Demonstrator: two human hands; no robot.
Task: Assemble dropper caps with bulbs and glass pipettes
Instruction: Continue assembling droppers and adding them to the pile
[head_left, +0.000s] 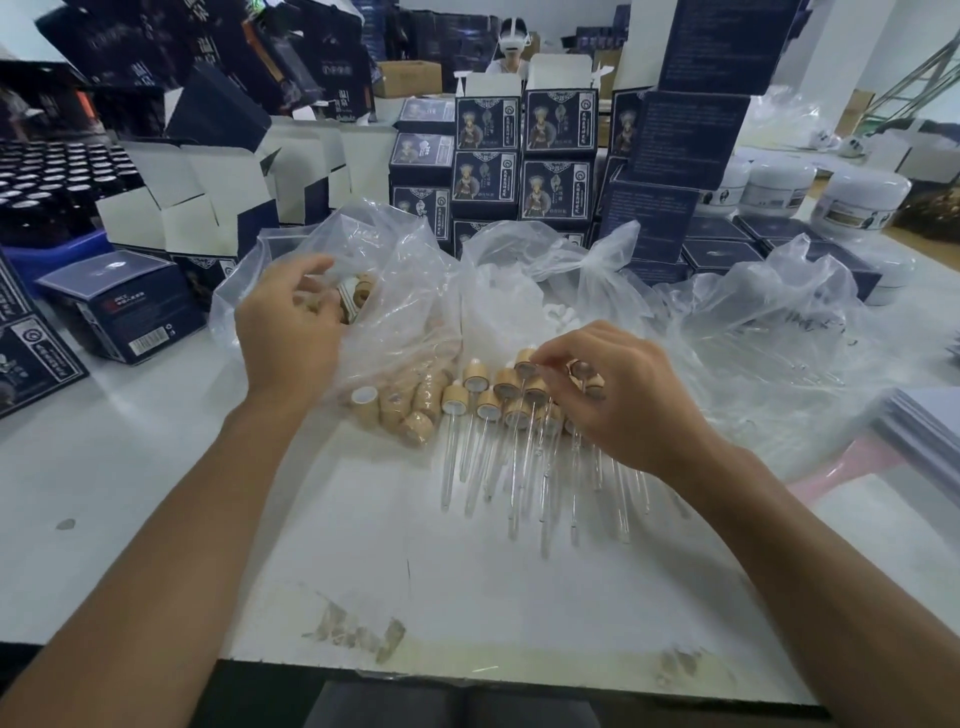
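White worktop, smooth and matt, with scuffed brown marks near its front edge.

Left hand: reaching into the mouth of a clear, crinkled plastic bag; fingers curled, but whether they hold a cap cannot be told through the film. The bag holds loose dropper caps, short cylinders with a pale wood-grain finish and white inner liners, some spilled at its lower edge on the worktop.

Right hand: resting over the pile of assembled droppers; thumb and fingers pinch the cap of one dropper at the top of the pile, with another cap showing between the fingers.

Assembled droppers: wood-look caps with white bulbs, each carrying a slender clear glass pipette. They lie side by side at the worktop's middle, just right of the cap bag, with the tubes pointing toward the front edge.

Second clear bag, behind the pile: holds small white rubber bulbs.

Third clear bag, to the right: thin glass tubes faintly visible inside.

Surroundings: stacked dark-blue printed cartons, open-flapped cartons with white insides, white round jars at the far right, rows of dark bottles at the far left, and a person wearing a white headset at the back.
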